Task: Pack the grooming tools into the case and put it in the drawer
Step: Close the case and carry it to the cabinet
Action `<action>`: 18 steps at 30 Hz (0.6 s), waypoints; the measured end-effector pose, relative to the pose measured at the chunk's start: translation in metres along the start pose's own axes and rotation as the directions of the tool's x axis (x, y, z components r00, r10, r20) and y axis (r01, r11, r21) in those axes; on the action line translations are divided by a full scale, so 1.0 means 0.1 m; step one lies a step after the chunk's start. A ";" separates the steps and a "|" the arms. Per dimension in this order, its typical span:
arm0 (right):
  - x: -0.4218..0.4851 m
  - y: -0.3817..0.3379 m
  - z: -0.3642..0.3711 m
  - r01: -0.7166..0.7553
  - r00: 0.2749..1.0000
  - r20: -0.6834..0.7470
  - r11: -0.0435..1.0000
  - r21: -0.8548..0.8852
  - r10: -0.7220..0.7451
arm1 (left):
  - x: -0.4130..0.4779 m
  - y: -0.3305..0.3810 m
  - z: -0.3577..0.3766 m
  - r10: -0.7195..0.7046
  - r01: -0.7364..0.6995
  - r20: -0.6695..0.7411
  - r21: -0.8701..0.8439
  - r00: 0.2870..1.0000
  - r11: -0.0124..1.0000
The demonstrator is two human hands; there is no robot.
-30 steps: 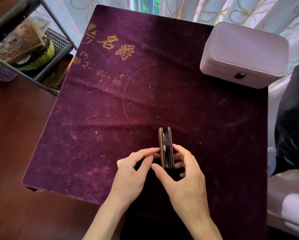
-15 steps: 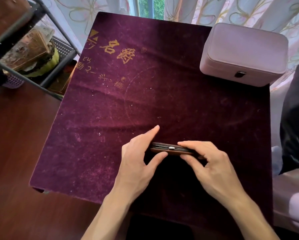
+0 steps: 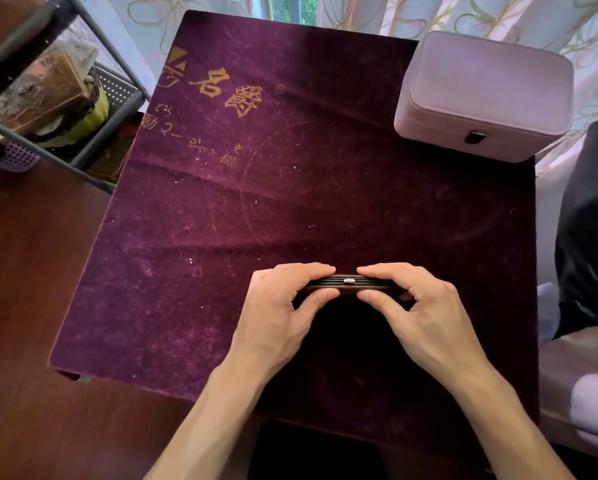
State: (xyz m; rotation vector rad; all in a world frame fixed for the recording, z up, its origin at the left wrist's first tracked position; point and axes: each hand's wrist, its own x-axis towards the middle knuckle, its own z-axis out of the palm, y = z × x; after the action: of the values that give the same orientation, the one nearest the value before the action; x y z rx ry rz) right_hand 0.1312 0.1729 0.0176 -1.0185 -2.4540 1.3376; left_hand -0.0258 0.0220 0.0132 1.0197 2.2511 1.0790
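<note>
**A:** Where is the case?

**B:** The case (image 3: pixel 348 285) is near the front edge of the bench (image 3: pixel 31 306), a little right of the middle, over the purple cloth (image 3: pixel 256 202). It stands on edge with the silver clasp (image 3: pixel 349 280) facing up. I cannot tell whether it rests on the cloth or is held just above it.

**A:** What has just changed?

**B:** A second ago its long side pointed at the far edge. It has since been turned crosswise and now runs along the front edge, and both hands have closed in on it.

**A:** And the grip?

**B:** The left hand (image 3: pixel 276 306) pinches the left end and the right hand (image 3: pixel 418 306) the right end. The fingers (image 3: pixel 308 270) curl over the far side and the thumbs press the near side. The forefinger tips nearly meet above the clasp.

**A:** What does that mean for the task?

**B:** No tools lie on the cloth, so I judge them packed, and the squeeze looks like snapping the case closed. Only the drawer remains, and none shows. The pink box (image 3: pixel 487 95) at the far right corner is closed, and I cannot tell whether it has a drawer.
</note>
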 end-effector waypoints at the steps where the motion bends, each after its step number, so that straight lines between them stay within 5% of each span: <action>1: 0.00 0.00 0.00 -0.002 1.000 -0.002 1.000 0.001 0.002 | 0.00 0.00 0.00 0.002 -0.002 -0.003 0.001 1.000 1.000; 13: 0.04 -0.06 -0.01 -0.026 1.000 0.014 0.999 -0.029 0.026 | 0.05 -0.02 0.01 0.039 -0.039 -0.029 0.000 0.999 0.999; 18: 0.16 -0.19 -0.01 0.107 0.984 0.169 0.947 -0.303 -0.057 | 0.05 -0.01 -0.04 0.004 -0.002 0.031 -0.054 1.000 0.999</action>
State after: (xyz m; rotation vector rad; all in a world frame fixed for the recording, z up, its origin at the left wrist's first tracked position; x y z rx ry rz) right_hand 0.1107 0.1765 0.0303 -0.8865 -2.8603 1.0643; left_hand -0.0325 0.0238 0.0149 1.0106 2.1847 1.1119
